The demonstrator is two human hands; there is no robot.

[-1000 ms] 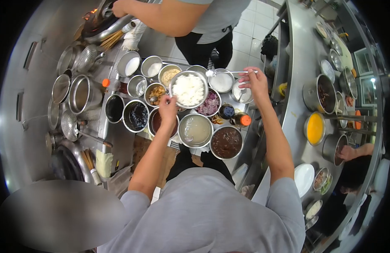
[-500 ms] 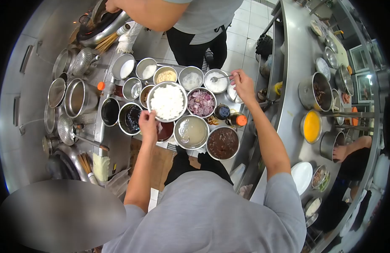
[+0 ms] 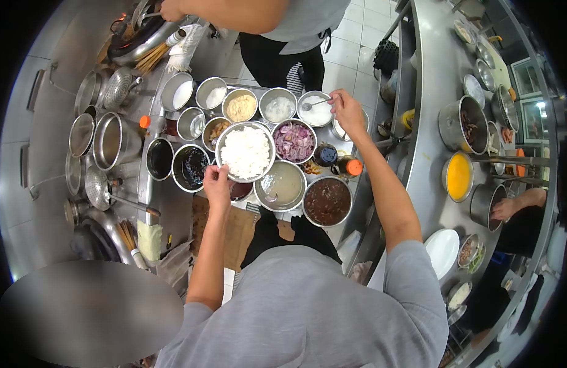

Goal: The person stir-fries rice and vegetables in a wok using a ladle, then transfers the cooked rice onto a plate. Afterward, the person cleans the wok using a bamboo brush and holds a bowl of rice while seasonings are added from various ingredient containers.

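My left hand pinches the near-left rim of a metal bowl full of white cooked rice. The bowl is held above several seasoning pots. My right hand is closed on the handle of a small metal spoon. Its head is over a pot of white granules; whether it carries any is too small to tell. Close by are sliced purple onions, a pot of whitish paste, chopped garlic-like bits and a pot of cloudy liquid.
A pot of brown sauce and an orange-capped bottle stand front right. Dark sauce sits left. Another person works at a wok ahead. On the right counter are yellow liquid and a white plate.
The spoon head has shifted up and left within the granule pot, with my right hand moving slightly the same way. My left hand still holds the rice bowl.
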